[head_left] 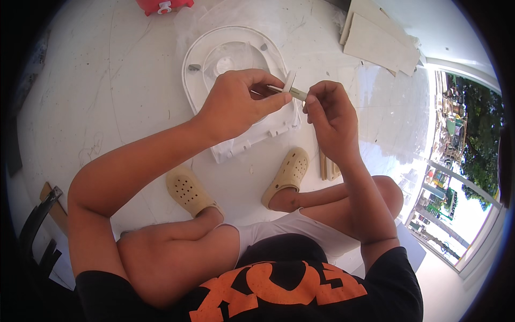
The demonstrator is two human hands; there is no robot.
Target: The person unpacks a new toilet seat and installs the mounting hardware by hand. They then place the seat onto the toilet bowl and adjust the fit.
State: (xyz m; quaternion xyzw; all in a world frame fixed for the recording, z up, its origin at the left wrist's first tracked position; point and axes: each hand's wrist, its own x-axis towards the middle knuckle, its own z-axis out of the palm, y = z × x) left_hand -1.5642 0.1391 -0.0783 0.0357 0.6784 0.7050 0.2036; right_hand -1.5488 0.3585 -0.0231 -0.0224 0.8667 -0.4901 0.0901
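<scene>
At the frame's upper centre, a white, round-flanged plastic fitting (290, 82) is pinched in the nearly closed grips of the left hand (236, 99) and right hand (333, 114), seemingly so both ends are steadied.

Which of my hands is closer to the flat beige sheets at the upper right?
Right. Your right hand is below and left of the beige sheets; your left hand is farther left.

Toilet seat (215, 58) partly hidden by left hand (236, 99) — red object (152, 6), top cut off
</scene>
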